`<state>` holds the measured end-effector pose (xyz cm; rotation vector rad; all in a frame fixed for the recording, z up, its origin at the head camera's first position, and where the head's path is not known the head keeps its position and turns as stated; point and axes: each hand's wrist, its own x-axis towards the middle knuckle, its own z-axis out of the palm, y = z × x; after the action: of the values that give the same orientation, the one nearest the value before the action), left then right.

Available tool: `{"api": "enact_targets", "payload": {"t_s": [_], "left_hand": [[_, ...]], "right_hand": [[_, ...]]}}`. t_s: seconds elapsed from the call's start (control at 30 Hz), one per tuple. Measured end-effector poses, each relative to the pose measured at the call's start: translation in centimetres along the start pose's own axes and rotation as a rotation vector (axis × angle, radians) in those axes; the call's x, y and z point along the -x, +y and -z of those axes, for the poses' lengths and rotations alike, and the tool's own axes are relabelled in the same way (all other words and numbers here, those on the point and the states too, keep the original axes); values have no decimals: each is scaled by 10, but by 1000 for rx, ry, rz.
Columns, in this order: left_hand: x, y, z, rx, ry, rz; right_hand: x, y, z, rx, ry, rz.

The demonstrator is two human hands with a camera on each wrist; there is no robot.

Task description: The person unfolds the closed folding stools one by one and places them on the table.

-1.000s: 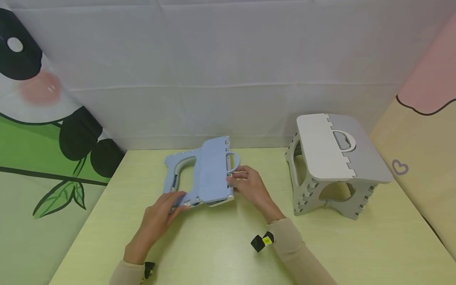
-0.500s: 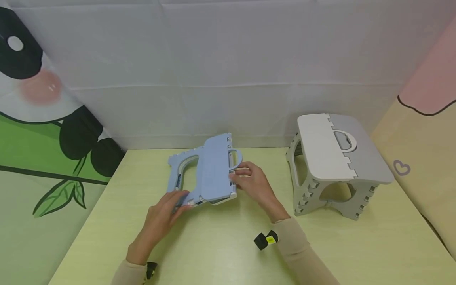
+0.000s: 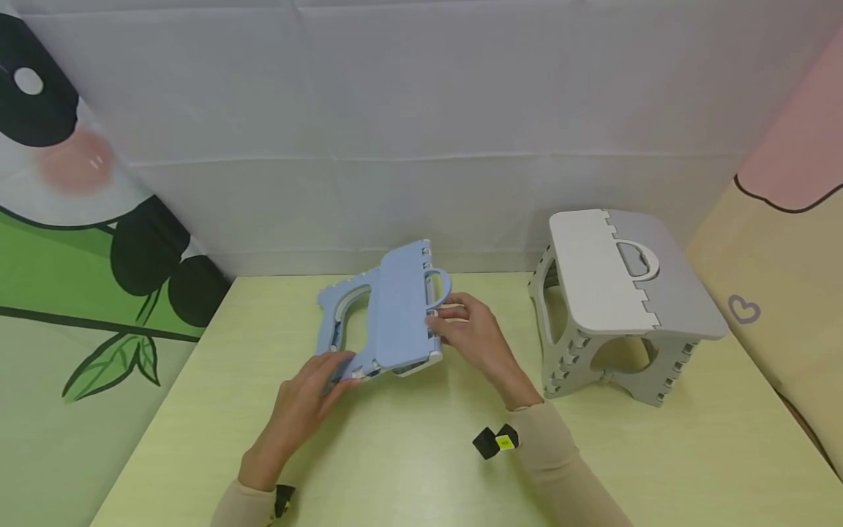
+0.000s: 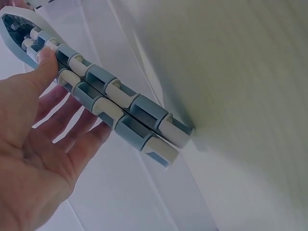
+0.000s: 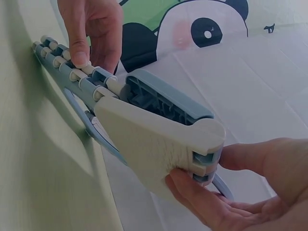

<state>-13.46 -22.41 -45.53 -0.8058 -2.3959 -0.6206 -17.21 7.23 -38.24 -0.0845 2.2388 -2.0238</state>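
A blue and white folding stool [image 3: 402,311], folded flat, is held tilted between both hands over the table. My left hand [image 3: 306,395] grips the near corner of its leg end, thumb on the blue face; in the left wrist view the thumb lies on the hinged edge [image 4: 115,98] and the fingers are behind it. My right hand [image 3: 474,333] pinches the seat edge just below the blue loop handle [image 3: 439,288]. In the right wrist view, thumb and fingers clasp the end of the white seat panel [image 5: 149,144].
An unfolded white and grey folding stool [image 3: 593,278] stands at the right of the pale yellow table [image 3: 408,468]. A white cloth [image 3: 421,132] hangs behind the table's far edge. Printed cartoon panels [image 3: 132,278] flank the left and right sides.
Both hands have carried the folded blue stool slightly to the right, its seat end rising a little toward the back. The grip looks the same, and the grey and white stool has stayed put.
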Motion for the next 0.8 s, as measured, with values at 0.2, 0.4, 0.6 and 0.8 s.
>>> {"api": "enact_targets", "payload": {"t_s": [0.2, 0.4, 0.6, 0.8], "left_hand": [[-2, 4, 1, 15, 9, -1], [-5, 9, 1, 41, 14, 8], [-8, 13, -1, 57, 11, 11], [-9, 17, -2, 73, 12, 10]], "right_hand": [[3, -6, 2, 28, -2, 19], [6, -12, 6, 82, 5, 57], [8, -18, 10, 88, 3, 68], [11, -25, 12, 111, 0, 117]]}}
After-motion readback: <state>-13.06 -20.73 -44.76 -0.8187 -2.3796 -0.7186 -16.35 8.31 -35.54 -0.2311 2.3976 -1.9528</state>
